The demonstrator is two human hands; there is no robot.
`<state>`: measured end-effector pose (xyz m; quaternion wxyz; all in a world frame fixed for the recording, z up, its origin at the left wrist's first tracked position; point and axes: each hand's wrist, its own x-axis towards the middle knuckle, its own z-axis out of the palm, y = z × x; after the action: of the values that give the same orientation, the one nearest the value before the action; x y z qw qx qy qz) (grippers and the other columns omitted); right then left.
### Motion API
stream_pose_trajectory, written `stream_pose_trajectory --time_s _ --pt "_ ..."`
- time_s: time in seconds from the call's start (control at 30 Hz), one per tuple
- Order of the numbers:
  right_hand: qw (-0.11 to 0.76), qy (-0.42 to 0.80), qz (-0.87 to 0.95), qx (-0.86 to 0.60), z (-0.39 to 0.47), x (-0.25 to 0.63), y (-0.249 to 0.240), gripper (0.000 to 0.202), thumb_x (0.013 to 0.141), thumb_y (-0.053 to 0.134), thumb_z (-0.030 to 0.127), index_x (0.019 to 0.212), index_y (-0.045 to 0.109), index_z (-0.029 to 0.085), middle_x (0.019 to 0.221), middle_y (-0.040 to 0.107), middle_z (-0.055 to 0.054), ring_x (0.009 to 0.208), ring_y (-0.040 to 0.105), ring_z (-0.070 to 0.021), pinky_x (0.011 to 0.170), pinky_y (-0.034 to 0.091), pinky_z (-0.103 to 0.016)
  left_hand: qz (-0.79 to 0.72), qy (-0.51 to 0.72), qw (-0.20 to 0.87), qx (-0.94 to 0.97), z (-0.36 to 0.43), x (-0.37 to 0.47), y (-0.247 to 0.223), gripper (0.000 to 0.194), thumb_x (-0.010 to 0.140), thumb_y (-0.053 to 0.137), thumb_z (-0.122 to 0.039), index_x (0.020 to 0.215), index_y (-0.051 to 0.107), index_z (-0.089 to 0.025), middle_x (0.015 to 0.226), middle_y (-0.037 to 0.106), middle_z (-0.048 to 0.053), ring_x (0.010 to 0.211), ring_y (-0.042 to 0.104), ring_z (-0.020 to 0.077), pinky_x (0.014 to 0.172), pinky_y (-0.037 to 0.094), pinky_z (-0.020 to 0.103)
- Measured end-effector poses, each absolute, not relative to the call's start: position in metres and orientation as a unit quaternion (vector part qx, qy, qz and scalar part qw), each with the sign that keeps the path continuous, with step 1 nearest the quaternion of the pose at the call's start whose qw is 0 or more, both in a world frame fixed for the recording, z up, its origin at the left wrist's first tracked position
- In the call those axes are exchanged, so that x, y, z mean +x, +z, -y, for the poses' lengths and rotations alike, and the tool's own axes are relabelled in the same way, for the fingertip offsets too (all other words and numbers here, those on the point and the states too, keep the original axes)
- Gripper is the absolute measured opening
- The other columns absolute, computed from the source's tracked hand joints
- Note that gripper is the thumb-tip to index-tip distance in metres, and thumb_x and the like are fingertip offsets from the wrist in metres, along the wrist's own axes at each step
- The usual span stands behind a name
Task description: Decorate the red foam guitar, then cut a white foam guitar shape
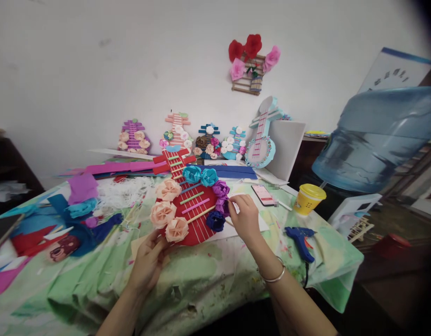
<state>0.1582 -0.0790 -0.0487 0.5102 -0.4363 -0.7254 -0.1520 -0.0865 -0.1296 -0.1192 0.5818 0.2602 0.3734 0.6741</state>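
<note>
A red lute-shaped craft (198, 224) with strings and coloured strips is tilted up over the table. Peach paper flowers (163, 213) line its left side, blue ones (192, 174) its top, purple ones (221, 190) and a dark blue one (215, 221) its right. My left hand (149, 259) grips the lower left edge, thumb in front and fingers partly behind. At the right edge, my right hand (244, 217) has its fingers pinched together at the purple flowers; its fingertips touch the petals, and whether they hold anything is too small to tell.
A blue glue gun (302, 242), a phone (262, 195) and a yellow-lidded cup (309, 199) are on the right. Coloured paper scraps (82, 189) and white shreds (122, 195) lie left. Finished lute crafts (133, 137) stand along the wall. A large water bottle (372, 140) is far right.
</note>
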Motion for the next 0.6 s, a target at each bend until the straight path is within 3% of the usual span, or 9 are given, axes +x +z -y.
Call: stream_pose_trajectory --time_s 0.2,0.43,0.6 --pt "0.547 -0.157 0.704 -0.425 0.085 0.167 -0.037 0.014 0.088 0.049 0.014 0.079 0.059 0.019 0.078 0.062 -0.006 0.078 0.055 -0.0200 0.072 0.043 -0.033 -0.378 0.673 0.583 0.254 0.131 -0.087 -0.118 0.057 0.053 0.087 -0.029 0.103 0.063 -0.017 0.101 0.071 0.007 0.084 0.068 0.0204 0.061 0.056 0.022" --pt "0.580 -0.156 0.682 -0.418 0.090 0.173 -0.027 0.014 0.087 0.050 0.017 0.076 0.058 0.020 0.074 0.062 -0.004 0.074 0.055 -0.0186 0.070 0.044 -0.032 -0.384 0.675 0.582 0.241 0.132 -0.085 -0.115 0.059 0.048 0.088 -0.028 0.102 0.064 -0.018 0.097 0.072 0.007 0.083 0.069 0.0244 0.054 0.055 0.022" --pt "0.596 -0.132 0.678 -0.409 0.102 0.169 -0.022 0.014 0.087 0.051 0.016 0.075 0.056 0.020 0.073 0.061 -0.003 0.074 0.056 -0.0179 0.069 0.044 -0.032 -0.375 0.672 0.583 0.259 0.130 -0.085 -0.117 0.056 0.053 0.086 -0.027 0.104 0.063 -0.018 0.093 0.072 0.006 0.083 0.069 0.0231 0.065 0.059 0.027"
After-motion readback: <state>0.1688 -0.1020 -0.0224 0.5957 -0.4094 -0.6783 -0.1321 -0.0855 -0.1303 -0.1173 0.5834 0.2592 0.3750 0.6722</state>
